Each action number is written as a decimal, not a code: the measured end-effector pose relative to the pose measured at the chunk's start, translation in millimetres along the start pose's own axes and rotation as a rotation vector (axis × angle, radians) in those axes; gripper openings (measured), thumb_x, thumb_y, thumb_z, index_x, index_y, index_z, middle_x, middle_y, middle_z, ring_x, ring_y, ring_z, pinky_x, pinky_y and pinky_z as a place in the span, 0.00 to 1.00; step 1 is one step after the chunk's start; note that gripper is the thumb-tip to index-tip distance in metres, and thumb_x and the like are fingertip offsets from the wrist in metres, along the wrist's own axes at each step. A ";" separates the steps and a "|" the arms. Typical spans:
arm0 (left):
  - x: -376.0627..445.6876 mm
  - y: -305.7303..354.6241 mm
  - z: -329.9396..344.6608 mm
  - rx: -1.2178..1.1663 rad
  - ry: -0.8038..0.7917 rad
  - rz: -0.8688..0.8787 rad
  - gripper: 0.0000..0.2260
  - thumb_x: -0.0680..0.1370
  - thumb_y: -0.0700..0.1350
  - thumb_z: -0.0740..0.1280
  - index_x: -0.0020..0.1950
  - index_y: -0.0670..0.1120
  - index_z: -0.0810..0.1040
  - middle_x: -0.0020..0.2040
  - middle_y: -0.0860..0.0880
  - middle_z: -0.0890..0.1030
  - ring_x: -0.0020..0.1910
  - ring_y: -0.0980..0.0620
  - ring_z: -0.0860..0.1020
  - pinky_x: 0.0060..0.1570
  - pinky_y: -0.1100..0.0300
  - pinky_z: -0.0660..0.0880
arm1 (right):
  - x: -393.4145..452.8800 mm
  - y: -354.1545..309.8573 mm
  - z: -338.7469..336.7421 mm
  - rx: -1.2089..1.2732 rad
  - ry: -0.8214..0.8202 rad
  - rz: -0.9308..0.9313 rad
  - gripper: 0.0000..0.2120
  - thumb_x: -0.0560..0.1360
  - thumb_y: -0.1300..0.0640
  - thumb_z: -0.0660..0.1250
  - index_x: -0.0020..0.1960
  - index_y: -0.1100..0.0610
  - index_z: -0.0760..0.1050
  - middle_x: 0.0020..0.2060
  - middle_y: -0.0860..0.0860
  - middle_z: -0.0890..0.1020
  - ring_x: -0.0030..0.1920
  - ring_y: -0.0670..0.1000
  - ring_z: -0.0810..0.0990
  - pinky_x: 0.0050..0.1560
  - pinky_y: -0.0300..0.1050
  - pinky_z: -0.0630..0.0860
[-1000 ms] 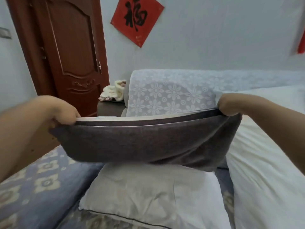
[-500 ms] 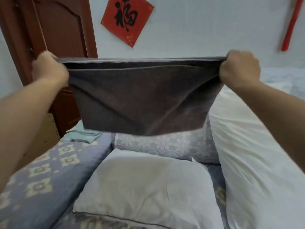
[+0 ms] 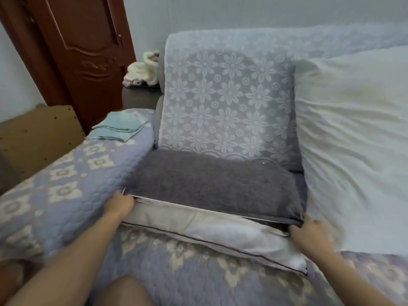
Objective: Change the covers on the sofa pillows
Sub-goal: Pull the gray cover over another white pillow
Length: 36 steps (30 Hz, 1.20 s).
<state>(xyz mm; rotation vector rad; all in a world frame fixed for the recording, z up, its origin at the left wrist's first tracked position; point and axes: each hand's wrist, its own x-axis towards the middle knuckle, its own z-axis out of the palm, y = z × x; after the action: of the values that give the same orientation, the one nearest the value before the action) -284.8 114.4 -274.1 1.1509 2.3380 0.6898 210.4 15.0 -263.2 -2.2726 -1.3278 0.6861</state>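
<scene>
**Grey cover halfway onto the first pillow**

We have the grey cover (image 3: pixel 212 184) lying over the far part of the white pillow (image 3: pixel 198 226), which rests flat on the sofa seat (image 3: pixel 176 272) close against the backrest. Our left hand (image 3: pixel 119 206) grips the cover's open edge at its left corner, fingers curled into the fabric beside the armrest (image 3: pixel 66 184). Our right hand (image 3: pixel 311 237) holds the right corner of the same edge, fingers curled around it, though motion blur hides the exact grip.

We judge the task to be at an early-to-middle stage. The cover appears to sit over most of the pillow, yet a broad white strip with dark piping lies bare along the near edge, so the opening is not yet drawn over the whole insert or closed. A second, larger white pillow (image 3: pixel 353 151) leans at the right end of the seat with no cover on it, so that one looks untouched.

The seat and armrest wear a quilted lilac throw with pale flower motifs, and the backrest (image 3: pixel 225 102) carries a white lace-patterned cloth. A folded pale green cloth (image 3: pixel 120 127) sits on the far end of the armrest. Beyond it stand a dark brown wooden door (image 3: pixel 84 51), a plain pale wall, and a bundle of cream fabric (image 3: pixel 143 71) on a dark surface behind the sofa's left corner.
</scene>
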 end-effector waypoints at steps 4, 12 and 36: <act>30.6 12.8 18.6 -0.122 -0.062 -0.011 0.21 0.82 0.46 0.59 0.71 0.37 0.74 0.71 0.35 0.74 0.69 0.36 0.73 0.69 0.46 0.69 | 11.5 -12.8 24.5 0.445 -0.067 0.165 0.29 0.70 0.52 0.60 0.70 0.60 0.69 0.60 0.61 0.78 0.58 0.64 0.77 0.60 0.55 0.75; -51.9 64.8 -63.1 -0.163 0.123 0.115 0.09 0.80 0.38 0.60 0.57 0.39 0.76 0.52 0.37 0.80 0.49 0.37 0.78 0.45 0.47 0.71 | -3.8 -43.7 -57.8 0.419 0.296 -0.100 0.19 0.76 0.61 0.57 0.63 0.64 0.77 0.58 0.65 0.80 0.60 0.66 0.77 0.56 0.53 0.70; -285.0 200.7 55.5 0.235 -0.561 1.028 0.38 0.76 0.67 0.66 0.81 0.62 0.52 0.77 0.62 0.58 0.76 0.60 0.56 0.75 0.60 0.57 | -39.8 -51.8 -72.1 0.741 0.394 -0.234 0.28 0.70 0.69 0.58 0.63 0.46 0.71 0.60 0.52 0.71 0.60 0.52 0.74 0.67 0.56 0.73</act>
<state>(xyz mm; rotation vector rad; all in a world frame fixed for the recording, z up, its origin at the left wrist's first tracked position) 25.0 1.5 -148.3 2.3110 1.2786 0.3014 201.9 -4.1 -168.1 -1.5254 -0.9194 0.4991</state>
